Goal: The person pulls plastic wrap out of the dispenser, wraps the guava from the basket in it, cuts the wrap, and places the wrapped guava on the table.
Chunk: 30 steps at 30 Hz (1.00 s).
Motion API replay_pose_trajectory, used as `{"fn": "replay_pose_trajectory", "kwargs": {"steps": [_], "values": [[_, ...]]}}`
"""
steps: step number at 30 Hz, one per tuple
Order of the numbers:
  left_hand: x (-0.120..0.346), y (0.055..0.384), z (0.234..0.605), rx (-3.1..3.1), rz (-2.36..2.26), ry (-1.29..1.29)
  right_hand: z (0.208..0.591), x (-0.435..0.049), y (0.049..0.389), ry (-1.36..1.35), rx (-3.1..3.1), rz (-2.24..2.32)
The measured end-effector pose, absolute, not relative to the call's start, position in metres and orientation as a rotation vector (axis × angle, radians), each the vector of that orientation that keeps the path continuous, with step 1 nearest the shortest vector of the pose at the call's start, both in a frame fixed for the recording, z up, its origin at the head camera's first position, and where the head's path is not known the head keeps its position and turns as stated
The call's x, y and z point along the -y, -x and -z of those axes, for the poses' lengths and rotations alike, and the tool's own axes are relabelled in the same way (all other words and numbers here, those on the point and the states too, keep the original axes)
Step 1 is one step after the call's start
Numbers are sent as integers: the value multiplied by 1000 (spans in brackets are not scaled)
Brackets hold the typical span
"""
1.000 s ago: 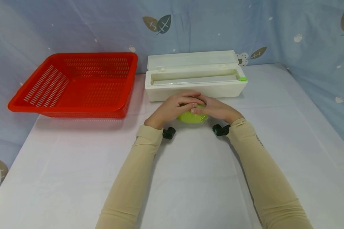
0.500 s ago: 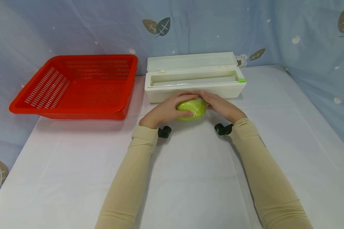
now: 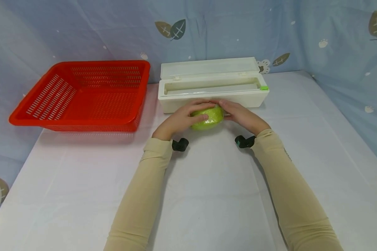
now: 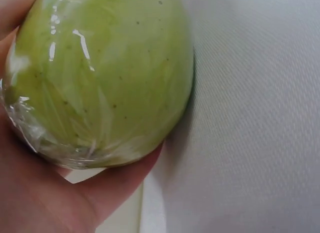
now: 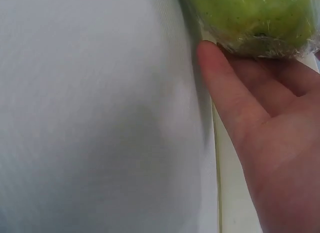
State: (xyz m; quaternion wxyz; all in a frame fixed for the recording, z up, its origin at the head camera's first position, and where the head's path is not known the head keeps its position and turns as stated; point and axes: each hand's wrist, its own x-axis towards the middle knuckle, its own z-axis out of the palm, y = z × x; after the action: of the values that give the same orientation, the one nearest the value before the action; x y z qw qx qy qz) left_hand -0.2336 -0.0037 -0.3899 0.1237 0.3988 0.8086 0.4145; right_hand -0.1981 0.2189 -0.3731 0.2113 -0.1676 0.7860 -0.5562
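A green speckled fruit (image 3: 213,118) wrapped in clear cling film lies on its side near the white box. My left hand (image 3: 178,120) grips it from the left, fingers over the far side and thumb on the near side. In the left wrist view the film on the fruit (image 4: 117,78) gathers in shiny creases at one end. At the fruit's right end is my right hand (image 3: 244,118), its fingers extended and the fingertips at the wrapped end. The right wrist view shows the thumb straight, just below that end of the fruit (image 5: 255,15).
Right behind the hands stands a long white cling-film box (image 3: 213,97), its lid raised and a roll inside, with a bright green slider at its right end. A red slotted plastic basket (image 3: 81,122) sits at the back left. White cloth (image 3: 213,195) covers the table.
Both hands lay overlapped over the fruit; they have parted to its two ends, the left wrist moving left. The fruit has come into fuller view and shifted slightly left.
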Motion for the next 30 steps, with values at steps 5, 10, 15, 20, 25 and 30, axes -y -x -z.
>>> {"fn": "replay_pose_trajectory", "kwargs": {"steps": [5, 10, 15, 20, 25, 30], "values": [[4, 215, 363, -2306, -1212, -1111, 387, -222, 205, 554, -2235, 1423], [4, 208, 352, -2260, -1226, -1116, 385, -217, 203, 620, -2205, 1395], [4, 209, 352, -2251, -1228, -1119, 373, -213, 195, 628, -2259, 1344], [7, 212, 358, -2224, -1318, -1076, 370, -212, 194, 688, -2298, 1325], [9, 223, 375, -2230, -1374, -1066, 369, -209, 194, 648, -2296, 1302], [7, 231, 383, -2259, -1358, -978, 369, -207, 194, 537, -2302, 1261]]}}
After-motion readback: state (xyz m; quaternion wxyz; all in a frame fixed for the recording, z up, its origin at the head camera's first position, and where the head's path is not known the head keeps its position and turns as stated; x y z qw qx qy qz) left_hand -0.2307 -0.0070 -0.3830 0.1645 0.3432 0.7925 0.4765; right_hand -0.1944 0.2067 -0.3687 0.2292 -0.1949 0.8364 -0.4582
